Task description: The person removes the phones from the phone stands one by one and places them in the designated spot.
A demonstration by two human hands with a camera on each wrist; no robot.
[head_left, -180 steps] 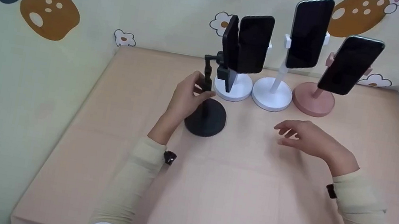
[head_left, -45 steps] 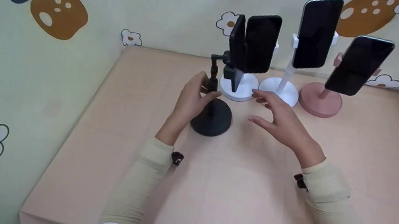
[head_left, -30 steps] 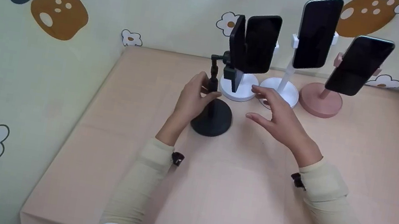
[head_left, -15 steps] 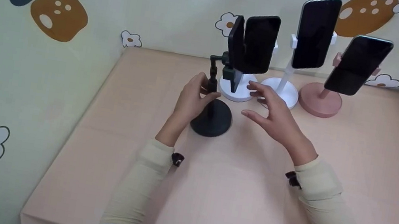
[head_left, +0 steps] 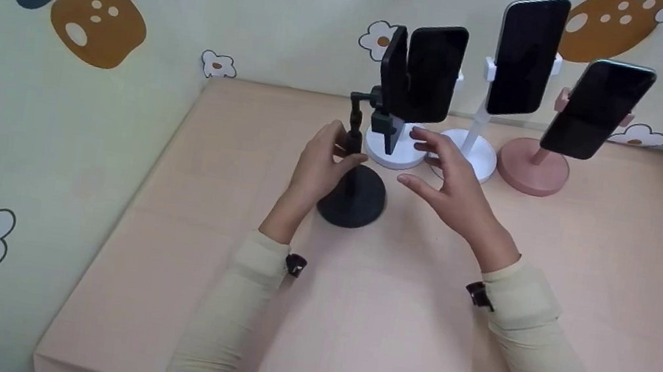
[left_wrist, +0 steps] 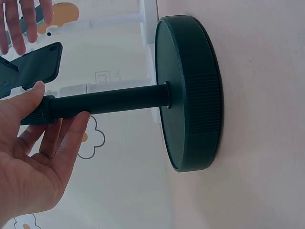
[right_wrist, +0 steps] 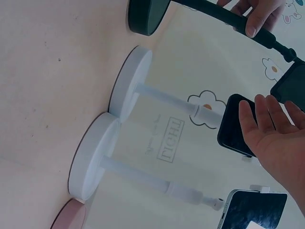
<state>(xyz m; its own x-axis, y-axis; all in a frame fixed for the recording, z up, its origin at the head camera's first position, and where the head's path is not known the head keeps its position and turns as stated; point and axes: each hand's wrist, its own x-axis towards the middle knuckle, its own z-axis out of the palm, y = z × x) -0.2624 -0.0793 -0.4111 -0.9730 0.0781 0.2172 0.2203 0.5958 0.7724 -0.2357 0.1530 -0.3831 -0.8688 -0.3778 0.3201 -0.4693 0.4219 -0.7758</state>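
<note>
My left hand [head_left: 317,160] grips the upright pole of a black phone stand, thumb on one side and fingers on the other. The stand's round base [head_left: 351,206] rests on the table, and a dark phone [head_left: 393,73] sits in its holder, turned nearly edge-on. In the left wrist view the pole [left_wrist: 112,101] runs between my thumb and fingers. My right hand [head_left: 460,193] hovers right of the black stand, fingers spread and holding nothing. The right wrist view shows that hand [right_wrist: 274,136] with fingers extended, in front of a phone [right_wrist: 233,125] on a white stand.
Two white stands [head_left: 395,155] [head_left: 479,159] and a pink stand [head_left: 532,171] line the table's back, each bearing a phone, such as the tall one [head_left: 528,57] and the tilted one [head_left: 597,112]. A patterned backdrop [head_left: 298,21] rises behind the table [head_left: 372,352].
Since the earliest frame my right hand has moved left toward the black stand, its fingers spreading; lately it drifts slightly further left and up. My left hand keeps its grip on the pole.
</note>
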